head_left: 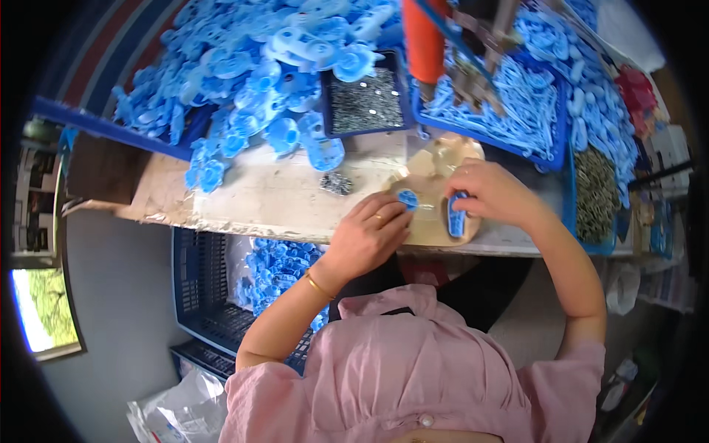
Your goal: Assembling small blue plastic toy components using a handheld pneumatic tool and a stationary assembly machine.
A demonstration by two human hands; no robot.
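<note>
My left hand (375,227) is on the tan work pad (425,230), its fingers bent and close together. The fingertips grip the edge of a round blue plastic part (407,198); the thumb is mostly hidden. On the pad's right side, my right hand (493,190) pinches the upper end of a long blue plastic handle piece (457,220). The piece points toward me. To the left of the pad is a small heap of metal bits (336,183) on the bench (258,210).
Blue plastic shells (244,81) are heaped at the back left. Behind the pad stand a tray of small metal parts (365,100), an orange tool (425,40) and a bin of slim blue pieces (517,96). A dark crate (203,295) sits below the bench edge.
</note>
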